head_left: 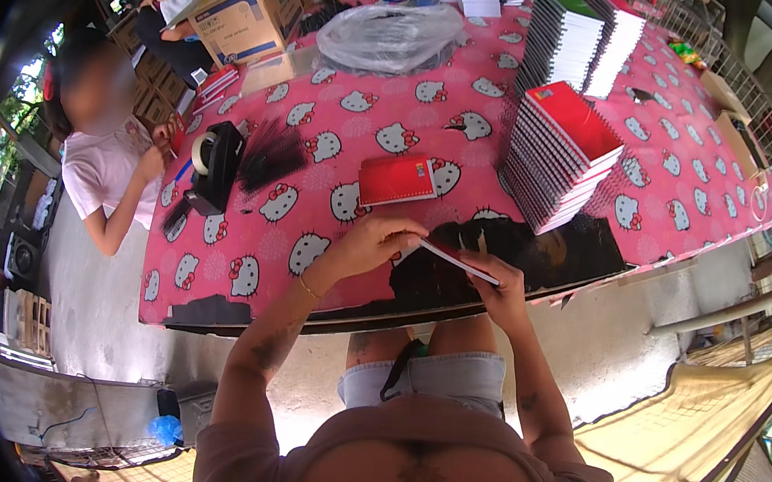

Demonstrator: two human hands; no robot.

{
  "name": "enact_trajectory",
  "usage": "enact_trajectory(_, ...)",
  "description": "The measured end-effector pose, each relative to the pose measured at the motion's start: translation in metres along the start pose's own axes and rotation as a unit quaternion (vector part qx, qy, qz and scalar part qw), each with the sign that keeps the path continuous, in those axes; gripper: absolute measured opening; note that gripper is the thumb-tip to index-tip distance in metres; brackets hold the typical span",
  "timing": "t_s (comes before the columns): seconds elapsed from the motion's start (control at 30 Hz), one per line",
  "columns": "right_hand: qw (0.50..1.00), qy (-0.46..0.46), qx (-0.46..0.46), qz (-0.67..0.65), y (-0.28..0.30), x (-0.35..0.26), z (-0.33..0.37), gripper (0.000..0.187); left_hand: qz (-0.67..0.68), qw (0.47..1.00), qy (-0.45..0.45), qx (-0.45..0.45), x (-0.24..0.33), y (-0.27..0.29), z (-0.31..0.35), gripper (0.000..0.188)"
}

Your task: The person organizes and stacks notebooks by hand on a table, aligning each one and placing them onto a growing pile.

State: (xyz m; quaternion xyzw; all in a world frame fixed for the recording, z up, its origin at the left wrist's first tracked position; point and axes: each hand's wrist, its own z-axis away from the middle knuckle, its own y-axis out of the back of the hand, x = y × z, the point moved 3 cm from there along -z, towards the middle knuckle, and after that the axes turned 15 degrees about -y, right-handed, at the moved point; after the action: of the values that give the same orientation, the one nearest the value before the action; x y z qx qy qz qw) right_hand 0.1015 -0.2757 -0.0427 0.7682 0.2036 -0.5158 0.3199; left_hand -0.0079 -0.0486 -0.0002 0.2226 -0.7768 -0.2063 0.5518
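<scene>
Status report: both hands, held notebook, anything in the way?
Left hand at one end of the held notebook, right hand gripping the other. Red notebook lying flat beyond. Notebook stack standing clear of both hands.

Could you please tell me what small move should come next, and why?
Perhaps lay the held red-covered notebook on the red spiral notebook: left hand and right hand hold the first near opposite ends, and the second lies flat just beyond them.
</scene>
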Motion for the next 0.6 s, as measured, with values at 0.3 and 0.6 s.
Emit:
enact_trajectory(0.3, 0.988, 0.101, 0.039, 0.110, -0.0046, 0.0026, 0.0078, 0.050, 0.101, 0.994, 0.030, 0.020, -0.0062, -0.0043, 0.0106, 0.026)
enact_trajectory(0.6, 0.975, 0.135, 0.063, 0.165, -0.0051, -0.0039, 0.0078, 0.046, 0.059, 0.998, 0.038, 0.007, -0.0070, -0.0036, 0.0079, 0.026)
